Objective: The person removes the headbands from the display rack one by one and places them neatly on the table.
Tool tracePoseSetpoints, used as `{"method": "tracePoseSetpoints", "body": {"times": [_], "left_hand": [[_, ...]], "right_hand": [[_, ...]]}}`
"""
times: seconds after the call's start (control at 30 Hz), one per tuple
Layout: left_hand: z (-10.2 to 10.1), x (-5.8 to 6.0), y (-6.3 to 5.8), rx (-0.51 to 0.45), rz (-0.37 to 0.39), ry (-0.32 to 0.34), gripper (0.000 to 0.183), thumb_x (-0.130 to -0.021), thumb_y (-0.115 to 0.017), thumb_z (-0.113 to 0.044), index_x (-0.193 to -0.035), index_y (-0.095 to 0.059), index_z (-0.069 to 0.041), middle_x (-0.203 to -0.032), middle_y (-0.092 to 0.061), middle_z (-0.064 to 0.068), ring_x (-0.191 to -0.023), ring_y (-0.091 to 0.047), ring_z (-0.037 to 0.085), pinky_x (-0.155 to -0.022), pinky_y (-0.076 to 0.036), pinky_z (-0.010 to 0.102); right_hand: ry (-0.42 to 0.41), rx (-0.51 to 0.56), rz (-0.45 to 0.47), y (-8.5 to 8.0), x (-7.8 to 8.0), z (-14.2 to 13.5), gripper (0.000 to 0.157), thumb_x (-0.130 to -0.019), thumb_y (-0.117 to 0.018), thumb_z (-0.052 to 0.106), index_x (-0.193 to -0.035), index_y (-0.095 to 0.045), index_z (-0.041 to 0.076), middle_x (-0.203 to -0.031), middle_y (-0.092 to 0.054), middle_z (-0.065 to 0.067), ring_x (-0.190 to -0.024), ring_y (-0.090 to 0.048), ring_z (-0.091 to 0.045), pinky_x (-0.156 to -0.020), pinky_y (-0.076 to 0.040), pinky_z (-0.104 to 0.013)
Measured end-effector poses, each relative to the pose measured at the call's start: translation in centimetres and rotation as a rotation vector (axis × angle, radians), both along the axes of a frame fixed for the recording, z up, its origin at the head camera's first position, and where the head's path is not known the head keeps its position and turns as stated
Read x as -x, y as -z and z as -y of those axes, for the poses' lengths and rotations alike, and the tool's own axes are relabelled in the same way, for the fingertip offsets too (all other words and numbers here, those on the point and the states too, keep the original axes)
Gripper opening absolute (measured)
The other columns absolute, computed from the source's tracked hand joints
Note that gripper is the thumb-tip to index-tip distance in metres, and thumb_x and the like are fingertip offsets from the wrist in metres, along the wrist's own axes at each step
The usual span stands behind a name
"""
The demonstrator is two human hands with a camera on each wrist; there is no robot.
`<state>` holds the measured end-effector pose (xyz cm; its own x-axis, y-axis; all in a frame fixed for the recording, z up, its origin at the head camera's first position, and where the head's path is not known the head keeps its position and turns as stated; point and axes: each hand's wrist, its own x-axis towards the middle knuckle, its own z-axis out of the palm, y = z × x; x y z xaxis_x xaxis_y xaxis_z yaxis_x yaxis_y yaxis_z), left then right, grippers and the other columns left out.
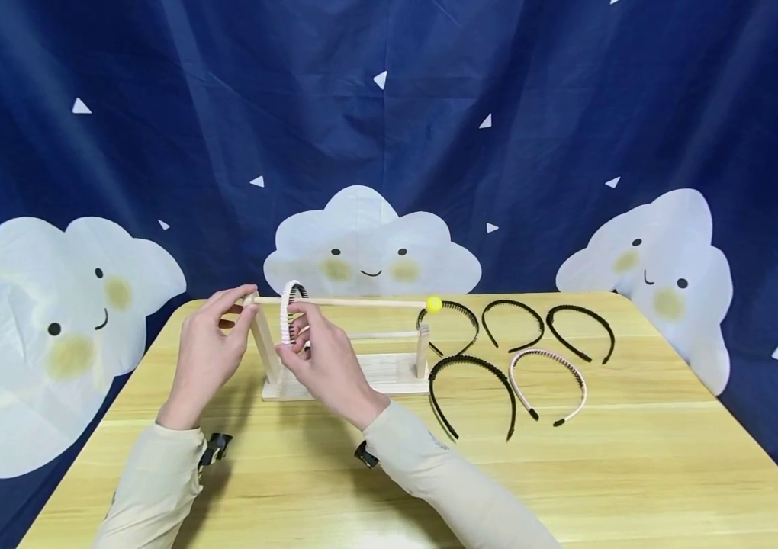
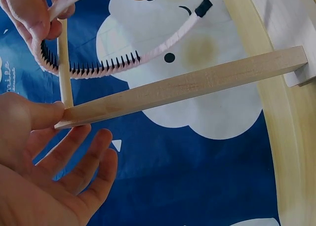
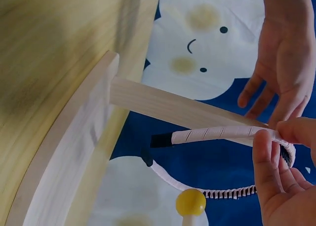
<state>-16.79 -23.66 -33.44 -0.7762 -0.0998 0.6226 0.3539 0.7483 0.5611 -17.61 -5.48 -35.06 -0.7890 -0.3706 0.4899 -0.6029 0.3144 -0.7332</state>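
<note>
A pale pink headband with black comb teeth arches over the upper rod of a wooden stand, near the rod's left end. My right hand pinches one side of this band between thumb and fingers. In the right wrist view its black-tipped ends point away from that hand. My left hand grips the top of the stand's left post, where the upper rod joins it. Its thumb lies on one face, with fingers behind. A yellow ball caps the rod's free right end.
Right of the stand's base, several headbands lie on the wooden table. One is pink; the others, such as the front one, are black or dark. A lower rod reaches a short right post. Behind hangs a blue cloud-patterned curtain.
</note>
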Motion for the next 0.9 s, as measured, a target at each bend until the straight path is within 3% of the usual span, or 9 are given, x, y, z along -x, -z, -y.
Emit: {"method": "tracePoseSetpoints", "body": {"times": [0.37,0.63,0.9], "left_hand": [[0.0,0.0,0.0,0.007,0.004,-0.008,0.027,-0.101,-0.065,-0.014,-0.126,-0.071,-0.006,-0.122,-0.071,0.015,-0.095,-0.07,0.032,-0.076,-0.047,0.017],[0.0,0.1,0.0,0.003,-0.01,-0.004,0.026,-0.1,-0.066,-0.012,-0.125,-0.071,-0.005,-0.121,-0.071,0.015,-0.094,-0.07,0.032,-0.076,-0.043,0.01],[0.1,0.0,0.0,0.005,0.0,-0.006,0.027,-0.1,-0.066,-0.013,-0.126,-0.072,-0.006,-0.121,-0.071,0.015,-0.094,-0.07,0.032,-0.076,-0.046,0.015]], "right_hand": [[-0.021,0.129,0.027,-0.9,-0.2,-1.9,0.051,-0.091,-0.073,0.003,-0.138,-0.052,0.005,-0.102,-0.065,-0.007,-0.082,-0.062,-0.008,-0.067,-0.057,-0.018],[0.011,0.199,0.068,-1.2,-0.2,-3.3,0.051,-0.091,-0.071,0.002,-0.138,-0.052,0.005,-0.104,-0.067,-0.008,-0.086,-0.064,-0.014,-0.07,-0.06,-0.027],[0.032,0.245,0.07,-1.7,0.0,-4.6,0.051,-0.09,-0.069,0.001,-0.138,-0.052,0.007,-0.107,-0.065,-0.007,-0.088,-0.064,-0.013,-0.07,-0.06,-0.024]]}}
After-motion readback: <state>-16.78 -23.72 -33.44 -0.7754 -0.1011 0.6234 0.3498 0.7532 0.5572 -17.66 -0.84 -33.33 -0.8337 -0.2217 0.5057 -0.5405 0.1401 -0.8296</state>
